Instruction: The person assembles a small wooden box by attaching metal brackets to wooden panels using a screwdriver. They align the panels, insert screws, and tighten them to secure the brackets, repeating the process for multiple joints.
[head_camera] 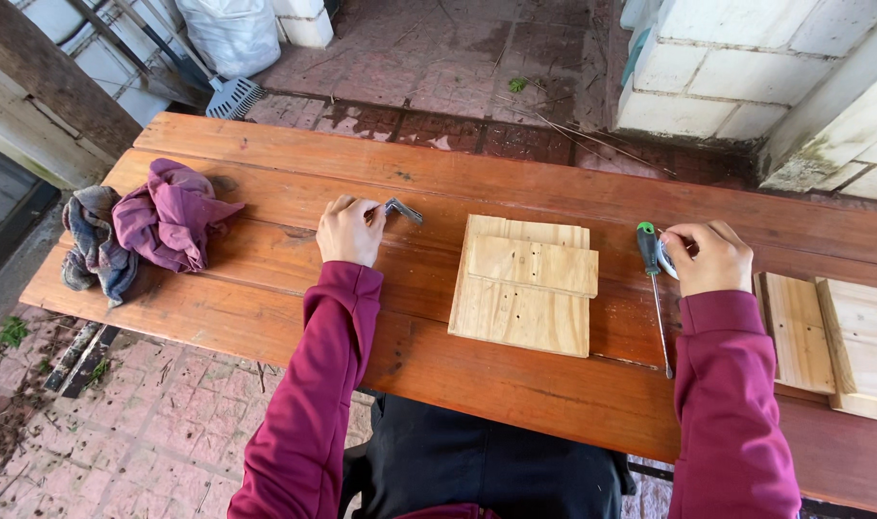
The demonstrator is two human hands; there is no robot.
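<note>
Wooden table (266,183): left hand (350,231) pinches metal bracket (403,210), right hand (712,258) touches screwdriver (653,279)

Reddish-brown plank table (266,183), varnished, under soft daylight. Beyond it, damp brick-red paving (438,67) strewn with twigs. To the right, a wall of white blocks (727,67), stained green low down. At upper left, a white sack (229,34) and what looks like a dustpan (232,96). Worn pavers (160,432) with weeds below.
</note>
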